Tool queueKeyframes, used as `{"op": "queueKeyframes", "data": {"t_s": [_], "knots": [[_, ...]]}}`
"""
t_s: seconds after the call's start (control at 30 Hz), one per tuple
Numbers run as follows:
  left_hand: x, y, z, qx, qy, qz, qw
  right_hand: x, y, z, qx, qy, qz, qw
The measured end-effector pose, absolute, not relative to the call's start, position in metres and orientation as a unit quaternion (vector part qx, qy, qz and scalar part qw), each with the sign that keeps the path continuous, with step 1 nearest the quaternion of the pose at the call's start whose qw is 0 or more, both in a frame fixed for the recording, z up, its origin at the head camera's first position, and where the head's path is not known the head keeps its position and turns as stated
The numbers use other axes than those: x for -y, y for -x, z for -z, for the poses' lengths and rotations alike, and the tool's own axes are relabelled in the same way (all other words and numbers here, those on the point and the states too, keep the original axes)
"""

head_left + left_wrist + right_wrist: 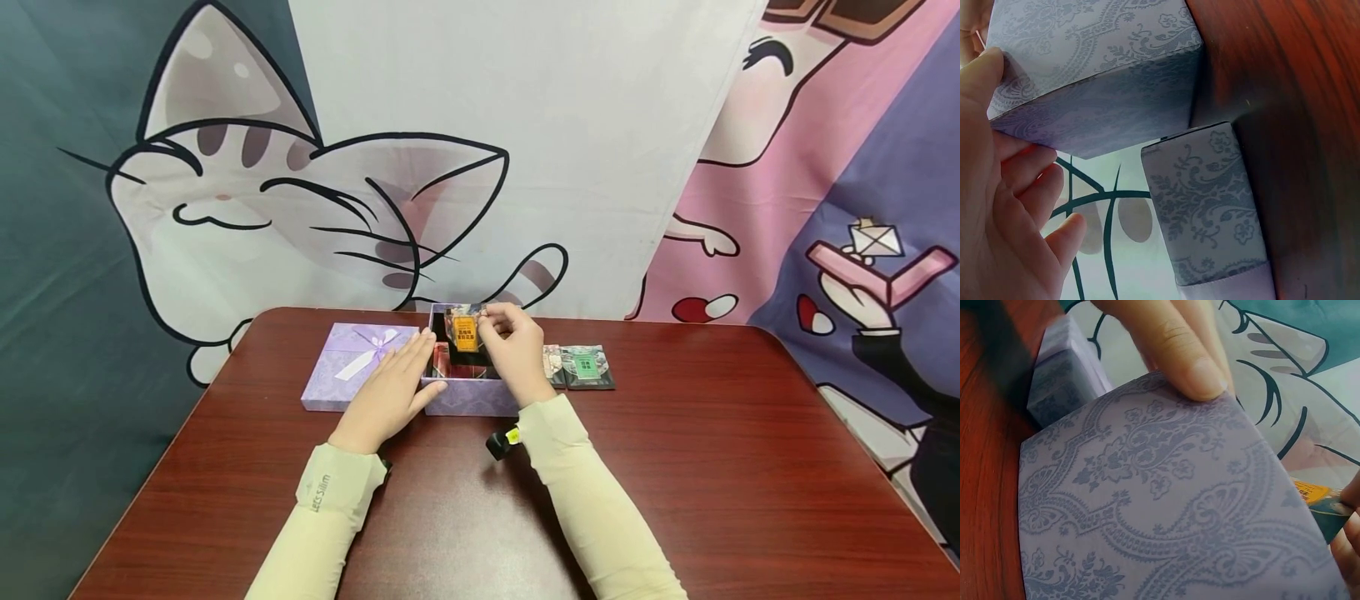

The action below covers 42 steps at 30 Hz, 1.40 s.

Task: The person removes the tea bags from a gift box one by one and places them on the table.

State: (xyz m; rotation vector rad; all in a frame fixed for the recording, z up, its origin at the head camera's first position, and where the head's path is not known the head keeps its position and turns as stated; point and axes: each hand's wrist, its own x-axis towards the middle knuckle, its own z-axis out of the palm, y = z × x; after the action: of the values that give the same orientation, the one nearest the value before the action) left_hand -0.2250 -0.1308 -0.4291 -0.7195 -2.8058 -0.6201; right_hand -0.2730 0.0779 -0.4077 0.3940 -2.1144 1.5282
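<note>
Pale sleeves (596, 500); left hand (388, 392) touches the purple box (472, 399), fingers straight; right hand (519, 350) pinches a sachet (465, 332)

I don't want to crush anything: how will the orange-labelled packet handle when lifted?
The orange-labelled packet is probably light, since the right hand pinches it only at one edge. It seems more stiff than floppy, as it looks fairly flat in that grip. Being flat, it's unlikely to roll.

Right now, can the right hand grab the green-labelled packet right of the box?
Probably not as is: the right hand pinches an orange-labelled packet at the open box. Once freed, likely yes: the green-labelled packet lies close by on the table, nothing visible on top of it.
</note>
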Motion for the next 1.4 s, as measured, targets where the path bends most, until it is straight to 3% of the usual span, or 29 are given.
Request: {"op": "queueKeyframes", "data": {"t_s": [0.5,0.7,1.1,1.4], "knots": [[0.130,0.225,0.429,0.947,0.242,0.194,0.082,-0.113,0.261,0.385,0.724,-0.102,-0.637,0.245],[0.128,0.225,0.429,0.944,0.247,0.199,0.092,-0.133,0.243,0.364,0.722,-0.075,-0.634,0.268],[0.129,0.225,0.429,0.943,0.249,0.200,0.095,-0.200,0.250,0.374,0.711,0.022,-0.638,0.295],[0.130,0.224,0.430,0.944,0.244,0.200,0.099,-0.230,0.255,0.378,0.689,0.106,-0.672,0.250]]}}
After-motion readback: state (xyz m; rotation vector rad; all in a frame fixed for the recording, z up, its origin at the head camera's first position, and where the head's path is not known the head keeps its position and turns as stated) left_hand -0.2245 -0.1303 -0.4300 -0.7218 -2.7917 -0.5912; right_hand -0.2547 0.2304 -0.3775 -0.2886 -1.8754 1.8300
